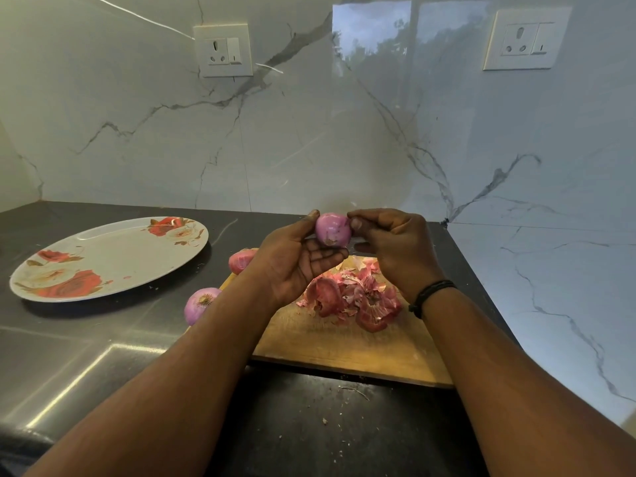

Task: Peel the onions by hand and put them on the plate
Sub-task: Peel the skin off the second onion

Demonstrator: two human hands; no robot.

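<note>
A purple onion is held up above the wooden cutting board. My left hand cups it from the left and below, thumb on its top. My right hand pinches at the onion's right side with curled fingers. Two more onions lie on the counter left of the board: one partly hidden behind my left wrist, the other nearer me with its root end up. A pile of pink onion skins lies on the board. The white plate with red roses sits at the left and holds no onion.
The dark counter ends at a marble wall behind and to the right. Two wall sockets sit high on the wall. Small skin flakes litter the counter near the board's front edge.
</note>
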